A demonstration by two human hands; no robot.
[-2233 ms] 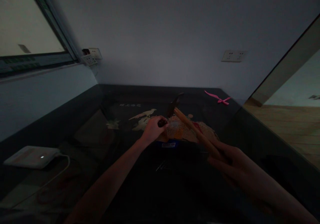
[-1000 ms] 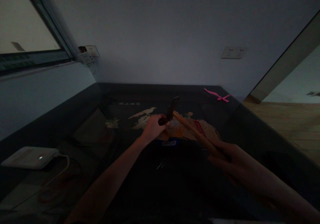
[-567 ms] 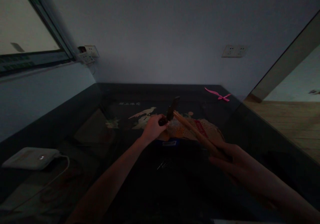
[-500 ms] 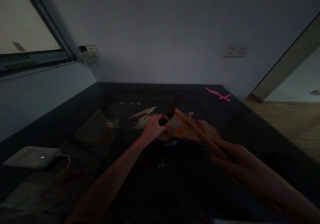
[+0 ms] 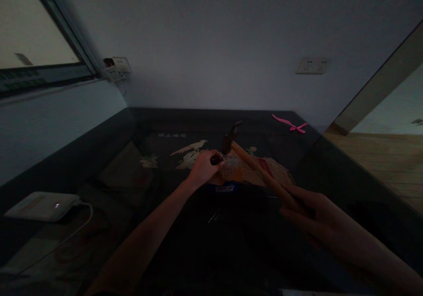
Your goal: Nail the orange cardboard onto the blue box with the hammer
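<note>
My right hand (image 5: 317,214) is wrapped round the wooden handle of a hammer (image 5: 254,166), at the lower right. The hammer's dark metal head (image 5: 230,138) is held up just beyond my left fingertips. My left hand (image 5: 206,168) is closed in a pinch above the left end of a tan, speckled piece (image 5: 243,168) with a red patch. What the pinch holds is too small and dark to name. A blue item with a pale label (image 5: 225,189) lies at the near side of the speckled piece. Several thin, shiny metal pins or nails (image 5: 214,217) lie nearer to me.
The dark, glossy table (image 5: 185,252) has a bird picture (image 5: 191,150) on its top. At left lies a white power bank (image 5: 42,206) with a cable. A pink ribbon (image 5: 292,125) lies at the far right. The wall behind carries sockets (image 5: 312,65).
The hammer head is slightly higher and sharper to see than before. My left hand keeps its pinch in nearly the same place.
</note>
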